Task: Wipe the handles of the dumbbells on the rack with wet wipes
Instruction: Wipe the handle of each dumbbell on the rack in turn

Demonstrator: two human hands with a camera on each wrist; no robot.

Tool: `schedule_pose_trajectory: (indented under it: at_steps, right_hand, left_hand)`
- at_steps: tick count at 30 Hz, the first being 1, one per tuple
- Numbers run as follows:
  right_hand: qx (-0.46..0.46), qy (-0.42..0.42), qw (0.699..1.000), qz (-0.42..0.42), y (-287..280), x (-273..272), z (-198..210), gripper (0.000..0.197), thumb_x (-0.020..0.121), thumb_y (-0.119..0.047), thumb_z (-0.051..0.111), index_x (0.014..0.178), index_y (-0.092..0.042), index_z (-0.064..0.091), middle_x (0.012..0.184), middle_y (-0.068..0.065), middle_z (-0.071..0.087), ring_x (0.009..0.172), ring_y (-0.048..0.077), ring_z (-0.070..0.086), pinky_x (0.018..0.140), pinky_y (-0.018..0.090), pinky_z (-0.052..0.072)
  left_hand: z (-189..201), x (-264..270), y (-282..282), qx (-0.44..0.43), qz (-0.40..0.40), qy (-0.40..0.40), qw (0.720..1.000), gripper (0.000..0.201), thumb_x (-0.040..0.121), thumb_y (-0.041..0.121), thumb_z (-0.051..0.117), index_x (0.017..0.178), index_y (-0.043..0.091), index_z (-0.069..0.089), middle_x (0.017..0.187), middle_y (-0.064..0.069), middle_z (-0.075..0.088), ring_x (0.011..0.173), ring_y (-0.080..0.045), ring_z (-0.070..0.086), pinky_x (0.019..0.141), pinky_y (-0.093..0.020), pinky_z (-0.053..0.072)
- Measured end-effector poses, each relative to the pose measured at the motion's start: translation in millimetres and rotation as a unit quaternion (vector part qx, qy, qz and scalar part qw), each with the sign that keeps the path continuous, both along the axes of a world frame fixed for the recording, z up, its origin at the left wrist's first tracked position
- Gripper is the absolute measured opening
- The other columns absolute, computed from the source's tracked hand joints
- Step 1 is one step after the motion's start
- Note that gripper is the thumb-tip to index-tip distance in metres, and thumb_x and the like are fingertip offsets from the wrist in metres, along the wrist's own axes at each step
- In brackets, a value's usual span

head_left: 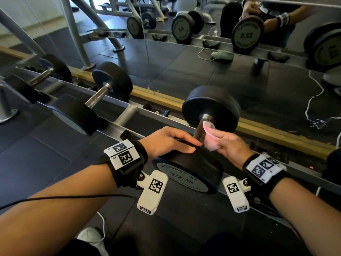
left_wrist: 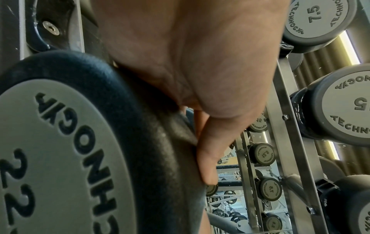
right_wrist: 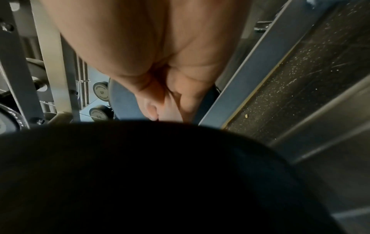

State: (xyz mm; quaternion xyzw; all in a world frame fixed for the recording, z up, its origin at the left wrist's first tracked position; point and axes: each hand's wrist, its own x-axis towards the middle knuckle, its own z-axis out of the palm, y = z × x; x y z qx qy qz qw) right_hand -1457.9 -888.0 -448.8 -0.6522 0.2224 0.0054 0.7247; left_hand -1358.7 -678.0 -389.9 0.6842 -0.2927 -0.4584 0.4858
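Note:
A black 22.5 dumbbell (head_left: 191, 170) lies on the grey rack (head_left: 127, 115), its brownish handle (head_left: 202, 131) running away from me to the far head (head_left: 212, 106). My left hand (head_left: 171, 140) lies flat on top of the near head, fingers straight; the left wrist view shows the thumb (left_wrist: 210, 152) against that head's rim (left_wrist: 160, 142). My right hand (head_left: 225, 141) pinches a white wet wipe (head_left: 212, 137) and holds it against the right side of the handle. In the right wrist view the near head (right_wrist: 160, 174) fills the lower half, and the wipe is hidden.
Two more dumbbells (head_left: 96, 102) (head_left: 38, 78) lie further left on the rack with bare steel handles. A mirror (head_left: 203, 43) behind the rack shows reflected dumbbells and me. Other racked dumbbells (left_wrist: 340, 107) show in the left wrist view. A rubber floor (head_left: 46, 148) lies below.

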Motion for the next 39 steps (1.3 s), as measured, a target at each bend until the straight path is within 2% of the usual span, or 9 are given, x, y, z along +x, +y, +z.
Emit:
schedule_pose_trajectory:
  at_steps: [4, 7, 13, 16, 20, 23, 27, 34, 39]
  right_hand:
    - [-0.027, 0.01, 0.998, 0.058, 7, -17, -5, 0.024, 0.082, -0.041, 0.067, 0.102, -0.034, 0.078, 0.102, -0.009, 0.076, 0.097, 0.007, 0.071, 0.077, 0.021, 0.055]
    - [-0.055, 0.034, 0.992, 0.106, 9, -25, -5, 0.038, 0.093, -0.014, 0.054, 0.095, -0.043, 0.077, 0.105, -0.01, 0.075, 0.102, 0.009, 0.069, 0.091, 0.028, 0.053]
    - [-0.092, 0.096, 0.985, 0.109, 8, -27, 4, 0.051, 0.091, 0.01, 0.04, 0.088, -0.02, 0.081, 0.101, 0.013, 0.075, 0.102, 0.032, 0.066, 0.094, 0.044, 0.05]
    - [-0.045, 0.086, 0.992, 0.079, 2, -26, 15, 0.051, 0.089, 0.012, 0.036, 0.084, -0.013, 0.081, 0.094, 0.015, 0.073, 0.086, 0.027, 0.064, 0.08, 0.034, 0.051]
    - [-0.032, 0.014, 0.999, 0.01, -7, -28, 40, 0.046, 0.089, 0.005, 0.037, 0.106, -0.014, 0.075, 0.112, 0.019, 0.069, 0.095, 0.03, 0.066, 0.075, 0.033, 0.053]
    - [-0.105, 0.006, 0.993, -0.053, -1, -19, 54, 0.029, 0.095, 0.0, 0.045, 0.104, -0.017, 0.067, 0.105, 0.021, 0.063, 0.086, 0.031, 0.062, 0.065, 0.037, 0.049]
    - [-0.224, 0.008, 0.974, -0.043, 19, -5, 64, 0.015, 0.096, -0.008, 0.051, 0.092, -0.021, 0.058, 0.093, 0.012, 0.057, 0.087, 0.028, 0.055, 0.072, 0.041, 0.042]
    - [-0.217, 0.0, 0.973, -0.079, 44, 10, 69, 0.005, 0.097, -0.017, 0.057, 0.093, -0.021, 0.057, 0.095, 0.011, 0.061, 0.087, 0.026, 0.062, 0.073, 0.041, 0.051]
    - [-0.138, 0.028, 0.988, -0.065, 49, 11, 69, 0.023, 0.094, -0.015, 0.063, 0.115, -0.015, 0.054, 0.092, 0.011, 0.075, 0.085, 0.025, 0.074, 0.075, 0.038, 0.06]
  left_hand:
    - [1, 0, -2, -0.005, -0.005, 0.0, 1.0, 0.024, 0.09, 0.009, 0.065, 0.106, 0.024, 0.074, 0.117, -0.004, 0.071, 0.105, -0.02, 0.069, 0.084, -0.026, 0.056]
    - [0, 0, -1, -0.013, -0.007, -0.001, 1.0, 0.024, 0.091, 0.008, 0.065, 0.102, 0.026, 0.076, 0.11, 0.003, 0.073, 0.101, -0.015, 0.07, 0.081, -0.023, 0.055]
    - [-1, 3, 0, -0.005, -0.011, -0.006, 1.0, 0.023, 0.09, 0.014, 0.067, 0.107, 0.027, 0.076, 0.111, 0.0, 0.073, 0.102, -0.018, 0.07, 0.088, -0.031, 0.056]
    - [-2, 6, 2, -0.007, -0.009, 0.021, 1.0, 0.023, 0.091, 0.021, 0.066, 0.113, 0.024, 0.074, 0.113, -0.003, 0.073, 0.104, -0.021, 0.07, 0.091, -0.034, 0.056]
    - [-2, 18, 5, -0.051, 0.029, 0.135, 0.989, 0.033, 0.093, 0.023, 0.062, 0.126, 0.017, 0.066, 0.116, -0.008, 0.072, 0.106, -0.021, 0.07, 0.082, -0.031, 0.058]
    - [-5, 25, -1, -0.054, 0.083, 0.059, 0.993, 0.04, 0.091, 0.023, 0.066, 0.13, 0.024, 0.061, 0.105, 0.006, 0.073, 0.098, -0.01, 0.07, 0.087, -0.03, 0.055]
    - [-7, 38, -9, -0.045, 0.075, -0.023, 0.996, 0.048, 0.091, 0.025, 0.068, 0.137, 0.026, 0.056, 0.126, 0.002, 0.062, 0.117, -0.014, 0.06, 0.109, -0.041, 0.044]
    - [-16, 59, -11, -0.069, 0.024, 0.086, 0.994, 0.037, 0.091, 0.013, 0.066, 0.122, -0.006, 0.062, 0.12, -0.028, 0.065, 0.109, -0.034, 0.065, 0.106, -0.052, 0.046]
    - [-20, 76, -1, -0.093, 0.079, 0.158, 0.98, 0.033, 0.094, 0.008, 0.057, 0.125, -0.003, 0.058, 0.105, -0.018, 0.067, 0.093, -0.026, 0.065, 0.086, -0.041, 0.054]
